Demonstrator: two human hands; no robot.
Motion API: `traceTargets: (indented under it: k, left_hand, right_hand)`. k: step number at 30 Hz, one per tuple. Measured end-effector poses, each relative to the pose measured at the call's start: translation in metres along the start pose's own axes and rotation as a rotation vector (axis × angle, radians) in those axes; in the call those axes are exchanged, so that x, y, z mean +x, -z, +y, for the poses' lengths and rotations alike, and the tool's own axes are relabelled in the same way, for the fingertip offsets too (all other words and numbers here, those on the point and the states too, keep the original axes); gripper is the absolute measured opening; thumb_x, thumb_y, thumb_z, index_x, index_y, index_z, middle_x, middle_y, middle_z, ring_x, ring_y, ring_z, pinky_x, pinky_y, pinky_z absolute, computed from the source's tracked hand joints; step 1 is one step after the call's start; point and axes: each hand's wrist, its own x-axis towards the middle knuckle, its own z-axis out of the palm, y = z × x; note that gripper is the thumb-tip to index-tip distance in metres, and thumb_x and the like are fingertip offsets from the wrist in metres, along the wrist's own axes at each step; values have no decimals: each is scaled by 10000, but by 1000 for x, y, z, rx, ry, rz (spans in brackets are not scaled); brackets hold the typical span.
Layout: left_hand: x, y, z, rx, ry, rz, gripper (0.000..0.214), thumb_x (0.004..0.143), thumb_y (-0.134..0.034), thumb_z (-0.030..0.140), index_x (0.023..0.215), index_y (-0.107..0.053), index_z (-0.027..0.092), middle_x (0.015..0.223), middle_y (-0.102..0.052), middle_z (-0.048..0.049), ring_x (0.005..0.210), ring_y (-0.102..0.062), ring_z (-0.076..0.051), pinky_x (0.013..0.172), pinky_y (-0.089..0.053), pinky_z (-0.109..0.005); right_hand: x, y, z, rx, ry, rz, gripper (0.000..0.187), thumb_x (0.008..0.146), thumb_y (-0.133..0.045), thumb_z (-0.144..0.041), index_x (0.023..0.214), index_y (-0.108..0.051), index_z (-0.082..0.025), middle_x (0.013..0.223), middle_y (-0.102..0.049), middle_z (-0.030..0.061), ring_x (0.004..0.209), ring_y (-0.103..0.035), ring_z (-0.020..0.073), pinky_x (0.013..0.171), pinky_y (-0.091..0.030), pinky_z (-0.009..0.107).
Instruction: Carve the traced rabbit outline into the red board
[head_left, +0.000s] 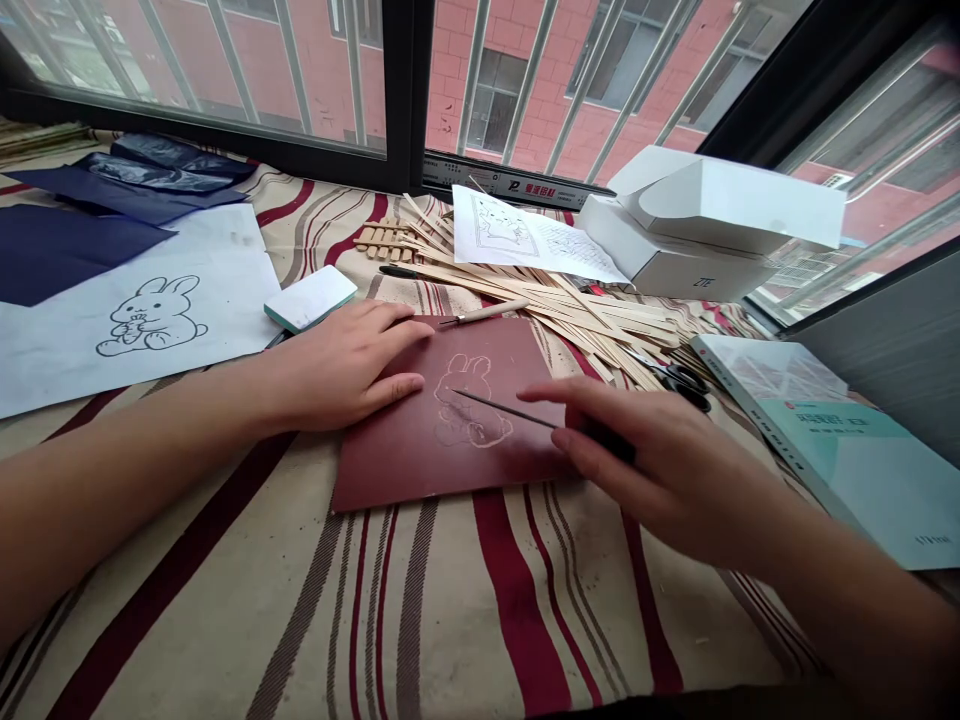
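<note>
A reddish-brown board (397,450) lies on the striped cloth, with the pale outline of a rabbit (474,400) scratched into its surface. My left hand (349,360) rests on the board's left part, fingers stretched out and holding nothing. In my right hand (645,450) is a slim metal tool (504,408) with a dark handle, pinched between thumb and fingers; its exact kind is unclear. The tool's thin tip points left over the rabbit's face; whether it touches the board I cannot tell. A pale-handled scribing tool (491,311) lies along the board's far edge.
Thin wooden strips (570,310) are piled beyond the board, beside scissors (682,380). A book (847,440) lies right, a white box (697,220) behind. Left are a rabbit drawing (225,250), dark blue sheets (67,245) and a white block (311,298). Windows close off the back.
</note>
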Motion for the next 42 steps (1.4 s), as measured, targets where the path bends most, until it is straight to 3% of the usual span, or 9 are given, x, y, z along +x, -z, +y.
traceTargets:
  k: [3, 6, 12, 18, 25, 29, 32, 37, 42]
  left_hand:
    - [1, -1, 2, 28, 16, -18, 695, 1018, -353, 610, 1541, -544, 195, 1630, -488, -185, 1480, -478, -380, 1254, -366, -567]
    - [1, -2, 3, 50, 21, -4, 689, 1026, -350, 617, 1552, -534, 213, 1607, -515, -170, 1458, -497, -370, 1242, -376, -549]
    - [-1, -3, 12, 163, 105, 50, 690, 1046, -303, 629, 1523, -562, 204, 1486, -595, -192, 1339, -563, -407, 1161, -439, -587]
    - [-9, -3, 24, 302, 184, 51, 726, 1041, -293, 696, 1432, -625, 182, 1409, -632, -228, 1217, -603, -452, 1019, -507, -605]
    - [-9, 4, 21, 405, 149, 35, 761, 1045, -276, 666, 1392, -652, 103, 1288, -648, -280, 1132, -639, -450, 954, -531, -566]
    - [-8, 6, 22, 415, 151, 13, 759, 1047, -281, 639, 1404, -648, 79, 1216, -662, -264, 1094, -650, -446, 950, -528, -561]
    - [-9, 6, 22, 415, 150, 3, 743, 1052, -273, 628, 1413, -642, 93, 1193, -664, -236, 1087, -655, -425, 957, -526, -541]
    - [-9, 1, 17, 418, 129, 39, 762, 1051, -239, 650, 1389, -650, 104, 1208, -657, -231, 1142, -646, -420, 974, -512, -515]
    - [-10, -2, 13, 378, 142, 49, 762, 1038, -248, 670, 1368, -653, 116, 1215, -655, -226, 1144, -640, -420, 988, -497, -514]
  right_hand:
    - [-22, -11, -3, 96, -110, 53, 277, 1074, -526, -322, 1264, -715, -251, 759, -700, 16, 612, -620, 163, 581, -440, 309]
    - [-34, -17, -5, 279, -220, 2, 270, 1088, -534, -411, 1225, -721, -274, 854, -753, 34, 686, -692, 177, 599, -524, 299]
    - [-32, -22, 7, 421, -287, 52, 280, 1082, -538, -448, 1150, -703, -231, 1000, -802, 81, 895, -765, 217, 803, -612, 339]
    - [0, -19, 39, 249, -220, 75, 302, 1050, -540, -363, 1214, -730, -195, 1078, -793, 101, 997, -727, 255, 911, -561, 407]
    - [29, 3, 57, 144, -45, -61, 389, 1026, -568, -289, 1354, -758, -203, 892, -755, 51, 742, -643, 165, 703, -491, 296]
    - [29, 11, 57, 114, 176, -59, 360, 1054, -578, -237, 1353, -773, -187, 1079, -839, 82, 857, -741, 144, 766, -523, 251]
    - [23, 8, 59, 22, 297, -48, 400, 1050, -554, -155, 1405, -739, -167, 1047, -853, 72, 750, -723, 101, 695, -504, 209]
    - [14, 0, 63, 17, 310, -72, 429, 1037, -532, -95, 1414, -729, -147, 1179, -842, 102, 915, -793, 119, 788, -547, 189]
    - [13, -1, 59, 22, 337, -80, 448, 1039, -524, -75, 1425, -724, -181, 1066, -846, 82, 852, -773, 106, 724, -536, 177]
